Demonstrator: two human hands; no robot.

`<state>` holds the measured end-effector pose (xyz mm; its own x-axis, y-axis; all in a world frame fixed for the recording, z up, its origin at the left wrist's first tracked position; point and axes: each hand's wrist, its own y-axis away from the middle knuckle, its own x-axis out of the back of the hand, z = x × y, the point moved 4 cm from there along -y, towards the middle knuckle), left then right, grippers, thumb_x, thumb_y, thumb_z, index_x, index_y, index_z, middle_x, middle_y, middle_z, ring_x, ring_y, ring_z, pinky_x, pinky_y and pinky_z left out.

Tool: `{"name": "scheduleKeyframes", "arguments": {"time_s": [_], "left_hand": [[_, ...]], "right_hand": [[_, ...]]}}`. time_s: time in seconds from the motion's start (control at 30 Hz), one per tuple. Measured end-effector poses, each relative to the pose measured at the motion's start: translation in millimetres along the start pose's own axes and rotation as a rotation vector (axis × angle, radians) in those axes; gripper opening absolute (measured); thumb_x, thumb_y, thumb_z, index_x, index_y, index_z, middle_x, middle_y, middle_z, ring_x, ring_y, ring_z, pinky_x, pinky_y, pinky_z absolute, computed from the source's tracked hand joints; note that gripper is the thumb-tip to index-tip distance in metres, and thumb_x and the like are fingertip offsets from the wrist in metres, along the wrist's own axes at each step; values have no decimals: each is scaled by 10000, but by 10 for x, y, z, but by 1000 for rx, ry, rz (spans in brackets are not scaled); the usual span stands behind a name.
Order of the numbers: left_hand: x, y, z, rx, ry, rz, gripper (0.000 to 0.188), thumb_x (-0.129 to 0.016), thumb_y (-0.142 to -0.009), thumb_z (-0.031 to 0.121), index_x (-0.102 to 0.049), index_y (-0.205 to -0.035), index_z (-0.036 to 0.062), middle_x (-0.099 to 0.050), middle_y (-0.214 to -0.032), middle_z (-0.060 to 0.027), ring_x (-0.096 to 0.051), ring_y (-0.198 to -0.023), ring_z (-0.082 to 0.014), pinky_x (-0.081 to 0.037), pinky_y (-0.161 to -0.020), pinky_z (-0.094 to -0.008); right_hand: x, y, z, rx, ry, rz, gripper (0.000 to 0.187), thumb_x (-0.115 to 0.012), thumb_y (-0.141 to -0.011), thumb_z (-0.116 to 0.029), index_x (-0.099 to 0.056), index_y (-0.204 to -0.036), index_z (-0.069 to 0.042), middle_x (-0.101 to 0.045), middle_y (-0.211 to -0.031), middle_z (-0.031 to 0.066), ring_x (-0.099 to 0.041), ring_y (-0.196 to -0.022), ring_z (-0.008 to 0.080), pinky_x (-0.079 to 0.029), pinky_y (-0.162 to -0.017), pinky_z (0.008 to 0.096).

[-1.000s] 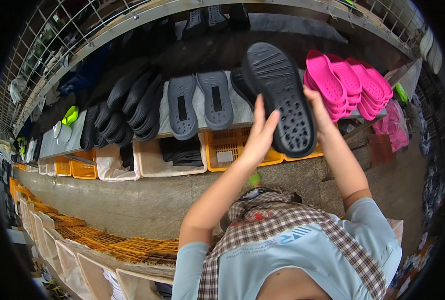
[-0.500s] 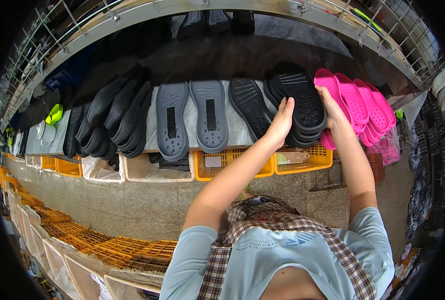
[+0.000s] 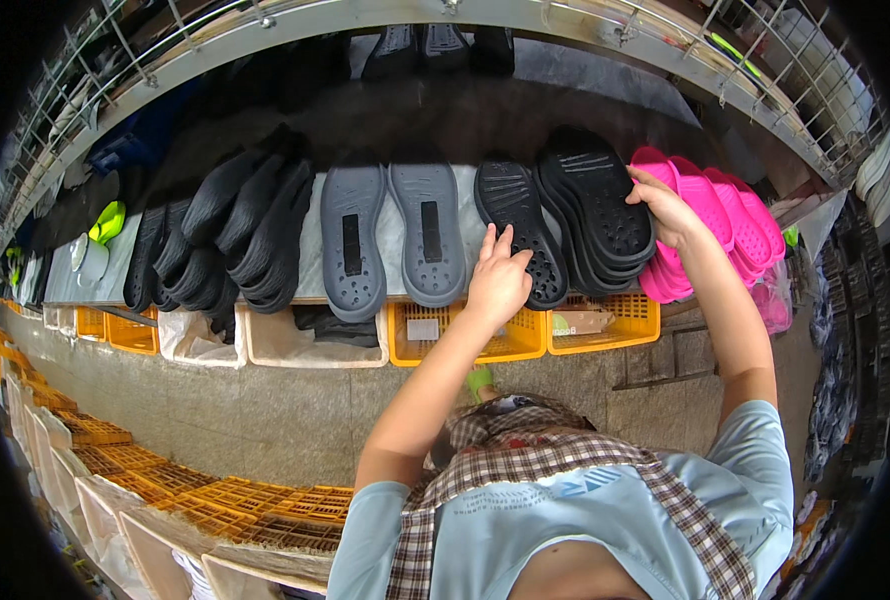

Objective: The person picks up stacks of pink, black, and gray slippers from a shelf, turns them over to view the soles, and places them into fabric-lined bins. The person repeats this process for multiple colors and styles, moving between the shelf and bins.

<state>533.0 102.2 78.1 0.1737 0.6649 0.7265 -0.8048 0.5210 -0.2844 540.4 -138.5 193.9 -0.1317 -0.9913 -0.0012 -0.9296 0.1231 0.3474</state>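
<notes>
My left hand [image 3: 499, 279] has its fingers apart, their tips on the lower left part of a single black shoe sole [image 3: 521, 205]. Just right of that sole stands a stack of black shoe soles [image 3: 601, 205], the top one perforated. My right hand [image 3: 662, 207] has its fingers bent over the stack's right edge; the thumb is hidden. Two grey shoe soles [image 3: 432, 282], each with a black strip in its middle, lie to the left of my left hand. Several pink perforated soles [image 3: 710, 212] lean in a row beside my right hand.
Black textured soles [image 3: 255, 235] are piled at the left of the bench, with a white cup [image 3: 93, 262] beyond them. Yellow crates [image 3: 510, 352] and pale bins [image 3: 315, 357] stand below its front edge. A metal wire rack [image 3: 385, 15] crosses above. Orange crates [image 3: 205, 495] line the floor.
My left hand has left the black stack and moved left onto the single sole, its fingers spreading. My right hand stays at the stack's right edge. The single sole now stands more upright.
</notes>
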Motion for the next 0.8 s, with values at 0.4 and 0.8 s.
{"name": "scheduleKeyframes", "arguments": {"time_s": [0.4, 0.8], "left_hand": [[315, 4, 146, -16, 43, 82, 529, -598, -860, 259, -444, -1316, 38, -253, -1457, -239, -226, -1360, -416, -273, -1083, -470], [1323, 1704, -269, 526, 80, 647, 344, -622, -772, 16, -558, -1109, 4, -573, -1146, -164, -506, -1137, -343, -385, -968, -436]], "right_hand": [[-616, -1301, -1032, 333, 831, 65, 532, -621, -816, -328, -508, -1269, -73, -555, -1178, 82, -506, -1007, 189, -399, -808, 302], [-533, -4373, -524, -105, 152, 402, 421, -591, -870, -277, -493, -1211, -50, -502, -1172, 100, -480, -1061, 238, -465, -844, 354]]}}
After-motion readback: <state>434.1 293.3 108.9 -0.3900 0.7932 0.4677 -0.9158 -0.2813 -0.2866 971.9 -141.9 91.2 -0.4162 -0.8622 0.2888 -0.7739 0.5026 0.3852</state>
